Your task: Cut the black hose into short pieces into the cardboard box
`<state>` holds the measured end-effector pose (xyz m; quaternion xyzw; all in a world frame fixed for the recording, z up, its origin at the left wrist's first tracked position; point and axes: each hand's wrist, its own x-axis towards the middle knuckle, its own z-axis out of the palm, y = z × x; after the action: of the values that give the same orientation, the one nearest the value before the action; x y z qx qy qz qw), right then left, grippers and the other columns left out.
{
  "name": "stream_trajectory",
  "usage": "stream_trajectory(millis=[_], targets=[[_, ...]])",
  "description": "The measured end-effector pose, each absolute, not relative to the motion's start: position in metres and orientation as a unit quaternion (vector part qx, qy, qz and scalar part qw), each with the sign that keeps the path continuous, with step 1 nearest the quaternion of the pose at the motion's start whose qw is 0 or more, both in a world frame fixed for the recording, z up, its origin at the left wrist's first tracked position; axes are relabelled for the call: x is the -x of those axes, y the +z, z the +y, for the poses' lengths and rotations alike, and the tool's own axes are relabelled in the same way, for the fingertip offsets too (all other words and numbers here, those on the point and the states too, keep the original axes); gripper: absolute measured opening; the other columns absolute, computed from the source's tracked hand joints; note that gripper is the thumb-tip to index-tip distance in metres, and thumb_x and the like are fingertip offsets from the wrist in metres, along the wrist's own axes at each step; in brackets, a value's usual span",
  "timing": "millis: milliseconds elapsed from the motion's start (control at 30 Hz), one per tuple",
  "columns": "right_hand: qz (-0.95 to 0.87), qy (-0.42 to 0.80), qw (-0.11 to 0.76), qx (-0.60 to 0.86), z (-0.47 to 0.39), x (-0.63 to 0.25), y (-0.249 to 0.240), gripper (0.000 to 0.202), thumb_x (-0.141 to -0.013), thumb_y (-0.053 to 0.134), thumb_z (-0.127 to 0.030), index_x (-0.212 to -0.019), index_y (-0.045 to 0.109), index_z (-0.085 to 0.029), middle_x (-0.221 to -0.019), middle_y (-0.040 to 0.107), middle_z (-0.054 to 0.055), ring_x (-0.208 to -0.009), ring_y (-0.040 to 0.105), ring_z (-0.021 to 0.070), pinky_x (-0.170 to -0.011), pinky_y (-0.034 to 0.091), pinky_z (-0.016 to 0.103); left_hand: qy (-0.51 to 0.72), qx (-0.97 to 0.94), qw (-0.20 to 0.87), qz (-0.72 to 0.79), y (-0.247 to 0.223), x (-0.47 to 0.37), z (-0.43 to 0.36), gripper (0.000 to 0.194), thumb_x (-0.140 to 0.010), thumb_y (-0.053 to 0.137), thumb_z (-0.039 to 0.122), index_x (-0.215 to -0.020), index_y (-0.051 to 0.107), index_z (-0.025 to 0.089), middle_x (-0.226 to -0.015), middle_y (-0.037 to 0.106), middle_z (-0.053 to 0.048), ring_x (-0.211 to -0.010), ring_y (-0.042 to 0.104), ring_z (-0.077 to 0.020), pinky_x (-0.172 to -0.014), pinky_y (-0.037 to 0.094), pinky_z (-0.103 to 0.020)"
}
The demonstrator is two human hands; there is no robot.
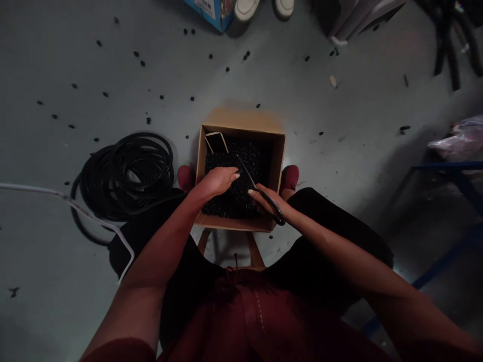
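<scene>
An open cardboard box [241,223] stands between my feet, holding a heap of small black cut pieces [245,151]. My right hand [266,198] grips scissors [278,216] by the dark handles at the box's right side, and the blades point up and left over the heap. My left hand [221,181] hangs over the left part of the box, fingers pressed together; anything in them is lost against the black pieces. A phone with a dark screen [216,143] leans in the box's far left corner.
Coiled black hose [126,176] lies on the floor at left, with a white cable [90,213] near it. Small black bits are scattered over the grey floor. A blue box [211,12], another person's shoes [247,7], a grey stool [350,20] and a blue frame [449,166] stand around.
</scene>
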<state>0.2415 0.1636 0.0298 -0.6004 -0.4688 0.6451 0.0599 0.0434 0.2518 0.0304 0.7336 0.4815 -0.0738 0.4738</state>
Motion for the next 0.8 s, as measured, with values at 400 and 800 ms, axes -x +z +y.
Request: stream_trajectory(millis=[400,800], targets=[[-0.559,0.598,0.074,0.569,0.182,-0.253,0.039,0.051,-0.097,0.044,-0.055,-0.13,0.049,-0.017,-0.115,0.066,0.013,-0.096,0.067,0.023,-0.086,0.053,0.038,-0.058,-0.689,0.481,0.54,0.067,-0.047,0.265,0.018,-0.095,0.039,0.019,-0.089,0.056,0.016,-0.09,0.071,-0.007,-0.072,0.061,-0.0142,-0.072,0.048,-0.026],[-0.586,0.589,0.033,0.556,0.181,-0.254,0.04,0.056,-0.094,0.05,-0.057,-0.134,0.045,-0.017,-0.118,0.067,0.015,-0.106,0.065,0.0294,-0.092,0.05,0.044,-0.07,-0.71,0.501,0.489,0.062,-0.048,0.262,0.016,-0.09,0.043,0.017,-0.078,0.053,0.018,-0.079,0.068,-0.004,-0.066,0.059,-0.0126,-0.066,0.045,-0.024]])
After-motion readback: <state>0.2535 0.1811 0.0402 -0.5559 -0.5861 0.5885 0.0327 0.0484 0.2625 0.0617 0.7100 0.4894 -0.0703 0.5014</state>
